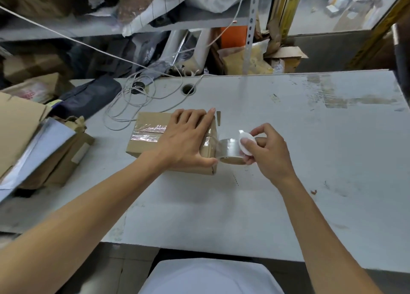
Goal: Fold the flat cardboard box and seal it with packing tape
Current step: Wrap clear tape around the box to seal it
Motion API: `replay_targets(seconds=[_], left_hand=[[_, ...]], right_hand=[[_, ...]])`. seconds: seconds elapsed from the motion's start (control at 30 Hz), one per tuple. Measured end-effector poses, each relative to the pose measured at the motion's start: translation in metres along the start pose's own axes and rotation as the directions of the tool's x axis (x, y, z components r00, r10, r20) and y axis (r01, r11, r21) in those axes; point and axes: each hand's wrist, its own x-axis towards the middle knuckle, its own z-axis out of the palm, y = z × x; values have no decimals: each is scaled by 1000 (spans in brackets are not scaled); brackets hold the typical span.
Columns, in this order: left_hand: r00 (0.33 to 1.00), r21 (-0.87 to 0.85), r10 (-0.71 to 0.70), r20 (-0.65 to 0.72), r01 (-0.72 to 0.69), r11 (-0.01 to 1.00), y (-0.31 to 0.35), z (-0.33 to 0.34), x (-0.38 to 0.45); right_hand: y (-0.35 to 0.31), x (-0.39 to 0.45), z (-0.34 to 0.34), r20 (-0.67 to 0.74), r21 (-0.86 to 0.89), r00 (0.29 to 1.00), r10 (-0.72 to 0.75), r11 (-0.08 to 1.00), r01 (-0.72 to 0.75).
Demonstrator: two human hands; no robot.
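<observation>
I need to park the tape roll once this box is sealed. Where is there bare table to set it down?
Bare table lies right of the right hand and in front of the cardboard box. It is crowded on the left, by the cardboard stack, and behind the box, by the white cord.

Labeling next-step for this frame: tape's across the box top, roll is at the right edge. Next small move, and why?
Probably cut the tape. The left hand presses the box flat, and the right hand holds the tape roll just past its right edge, strip taut.

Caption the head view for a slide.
Left hand presses the taped cardboard box flat while right hand holds the tape roll.
</observation>
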Motion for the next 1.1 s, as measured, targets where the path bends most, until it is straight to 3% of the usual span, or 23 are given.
replay_targets(seconds=[0.3,0.43,0.5,0.67,0.77,0.9,1.03,1.1], left_hand=[[999,-6,12,-30,-12,1000,-3,3,1],[1000,-16,9,-22,-9,1000,-2,2,2],[1000,-17,2,-18,-2,1000,-2,2,2],[1000,-24,-6,-5,5,1000,-3,2,1],[1000,-22,-3,-11,2,1000,-4,3,1],[1000,-20,-2,-12,2,1000,-4,3,2],[1000,-15,-5,-23,5,1000,-3,5,2],[1000,-15,-4,-22,4,1000,-2,5,2]], right_hand=[[-8,-1,38,-27,143,999,31,989,-26],[-2,-8,28,222,83,975,16,996,-35],[4,-16,14,279,108,959,43,991,-76],[17,-25,-2,201,210,978,57,973,-100],[36,-12,-6,-1,255,994,114,961,-110],[78,22,-16,-251,74,956,156,987,-141],[113,52,-23,-271,-335,956,116,919,-207],[115,56,-22,-314,-409,943,111,880,-240]])
